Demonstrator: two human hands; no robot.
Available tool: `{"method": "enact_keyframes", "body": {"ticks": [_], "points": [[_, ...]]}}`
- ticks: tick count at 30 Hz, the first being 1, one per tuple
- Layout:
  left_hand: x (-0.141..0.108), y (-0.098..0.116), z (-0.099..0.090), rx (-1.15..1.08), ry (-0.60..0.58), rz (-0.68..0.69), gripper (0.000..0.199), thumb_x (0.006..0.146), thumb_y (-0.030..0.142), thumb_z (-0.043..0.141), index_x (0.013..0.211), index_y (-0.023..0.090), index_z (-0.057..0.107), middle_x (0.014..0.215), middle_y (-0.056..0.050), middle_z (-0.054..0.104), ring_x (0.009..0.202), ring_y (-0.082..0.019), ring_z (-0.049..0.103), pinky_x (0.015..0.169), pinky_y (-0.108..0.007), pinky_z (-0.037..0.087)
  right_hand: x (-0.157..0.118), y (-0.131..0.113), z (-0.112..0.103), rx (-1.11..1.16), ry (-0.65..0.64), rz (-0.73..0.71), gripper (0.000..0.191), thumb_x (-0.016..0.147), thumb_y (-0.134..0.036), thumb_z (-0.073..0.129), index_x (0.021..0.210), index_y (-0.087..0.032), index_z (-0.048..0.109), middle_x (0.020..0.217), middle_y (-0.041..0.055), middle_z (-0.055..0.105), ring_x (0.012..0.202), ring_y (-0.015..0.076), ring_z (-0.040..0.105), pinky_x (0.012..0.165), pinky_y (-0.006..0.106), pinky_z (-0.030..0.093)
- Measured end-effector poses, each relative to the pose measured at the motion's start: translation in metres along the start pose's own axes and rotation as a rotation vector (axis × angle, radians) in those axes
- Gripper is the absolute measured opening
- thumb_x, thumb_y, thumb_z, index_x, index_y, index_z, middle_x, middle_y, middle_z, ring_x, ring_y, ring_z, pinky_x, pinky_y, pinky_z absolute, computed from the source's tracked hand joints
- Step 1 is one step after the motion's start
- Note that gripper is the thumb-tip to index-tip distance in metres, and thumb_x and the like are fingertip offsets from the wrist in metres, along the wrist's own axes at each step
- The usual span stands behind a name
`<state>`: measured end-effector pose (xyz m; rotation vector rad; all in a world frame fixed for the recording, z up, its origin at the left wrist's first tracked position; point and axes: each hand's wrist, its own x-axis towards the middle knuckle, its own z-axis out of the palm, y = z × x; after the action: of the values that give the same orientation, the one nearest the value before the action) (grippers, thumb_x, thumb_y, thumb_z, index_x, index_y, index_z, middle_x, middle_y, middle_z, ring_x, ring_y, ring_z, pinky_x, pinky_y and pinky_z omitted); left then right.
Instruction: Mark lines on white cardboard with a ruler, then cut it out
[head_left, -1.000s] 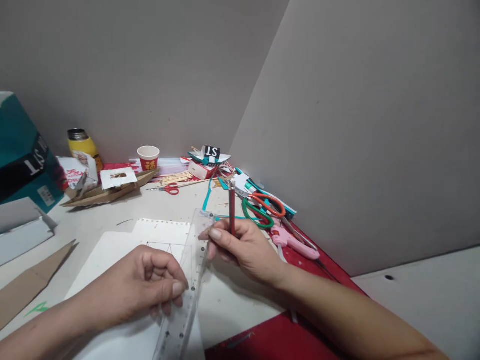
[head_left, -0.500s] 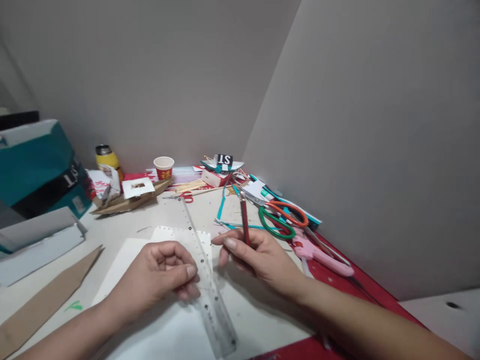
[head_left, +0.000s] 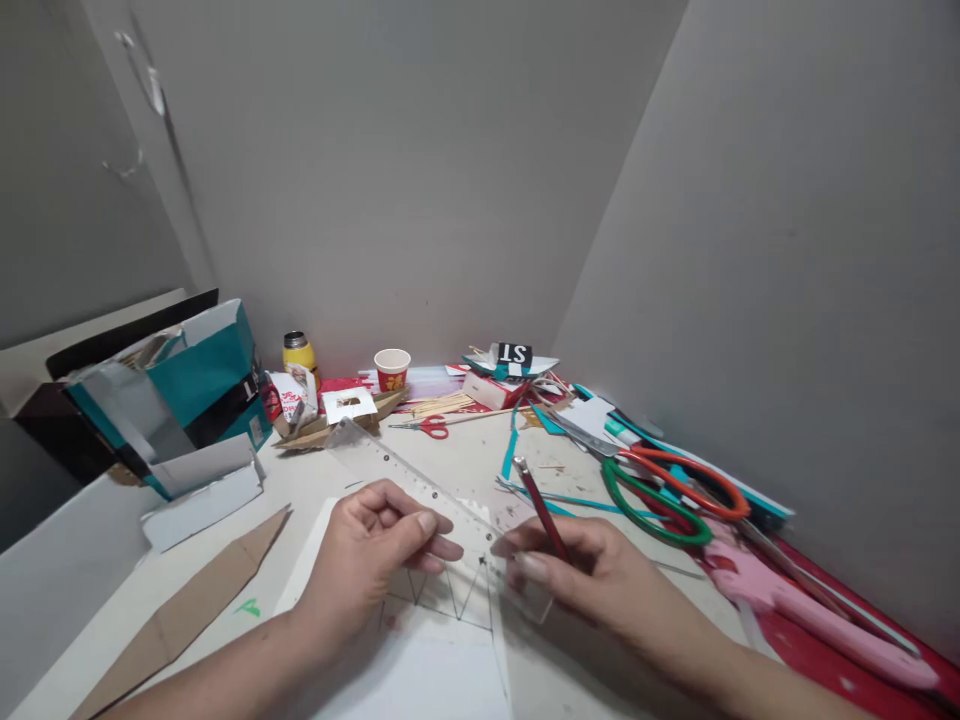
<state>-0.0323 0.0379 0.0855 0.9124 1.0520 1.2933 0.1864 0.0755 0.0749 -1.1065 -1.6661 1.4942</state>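
A clear plastic ruler (head_left: 435, 494) lies slantwise between my hands, over white paper (head_left: 427, 665) with zigzag pencil lines. My left hand (head_left: 382, 550) is curled, its thumb and fingertips at the ruler's near edge; the exact contact is partly hidden. Between the thumb and fingers of my right hand (head_left: 585, 570) is a dark red pencil (head_left: 546, 512), its silver end pointing up and away. The right fingertips meet the lower part of the ruler and look smeared there.
Large scissors (head_left: 652, 500) and a pink tool (head_left: 810, 620) lie at right. A cut cardboard strip (head_left: 187, 600) and teal box (head_left: 202, 390) stand left. A paper cup (head_left: 392, 370), yellow bottle (head_left: 300, 352), small red scissors (head_left: 433, 427) and craft scraps are at the back.
The ruler has turned from steep to more slanted, its far end now further left and its near end right. Zigzag lines on the paper have come into sight. The view has shifted left.
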Motion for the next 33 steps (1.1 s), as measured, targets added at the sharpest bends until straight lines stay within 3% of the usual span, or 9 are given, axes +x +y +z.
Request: {"method": "enact_keyframes", "body": {"ticks": [7,14,26,33], "points": [[-0.002,0.001,0.001,-0.031,-0.027,0.000,0.025,0.073,0.033,0.082,0.070,0.013,0.066,0.076,-0.008,0.078,0.070,-0.017,0.075,0.060,-0.019,0.057,0.000,-0.001,-0.002,0.007,0.015,-0.049,0.029,0.078,-0.049,0.074,0.081,-0.020,0.076,0.074,0.0035,0.073,0.071,0.0163,0.062,0.067,0.025,0.048],[0.001,0.000,-0.004,0.044,-0.083,-0.026,0.022,0.080,0.035,0.075,0.078,0.013,0.075,0.075,-0.009,0.078,0.068,-0.015,0.072,0.065,-0.019,0.057,0.001,-0.003,-0.008,0.091,0.170,-0.122,0.036,0.077,-0.052,0.076,0.084,-0.016,0.074,0.062,0.0015,0.067,0.051,0.0084,0.041,0.049,0.021,0.033],[0.001,-0.002,-0.005,0.036,-0.111,-0.073,0.021,0.078,0.036,0.078,0.080,0.015,0.077,0.083,-0.008,0.077,0.068,-0.015,0.071,0.061,-0.018,0.057,0.002,0.000,-0.008,0.196,0.215,-0.226,0.032,0.083,-0.049,0.072,0.078,-0.017,0.073,0.063,0.0009,0.066,0.046,0.0057,0.036,0.043,0.022,0.025],[0.007,-0.001,-0.007,-0.086,-0.035,-0.063,0.021,0.071,0.032,0.083,0.080,0.014,0.076,0.075,-0.008,0.076,0.064,-0.016,0.071,0.056,-0.019,0.057,0.003,0.002,-0.013,0.233,0.226,-0.275,0.025,0.086,-0.043,0.071,0.085,-0.018,0.075,0.063,0.0008,0.066,0.045,0.0051,0.034,0.041,0.021,0.021]]}}
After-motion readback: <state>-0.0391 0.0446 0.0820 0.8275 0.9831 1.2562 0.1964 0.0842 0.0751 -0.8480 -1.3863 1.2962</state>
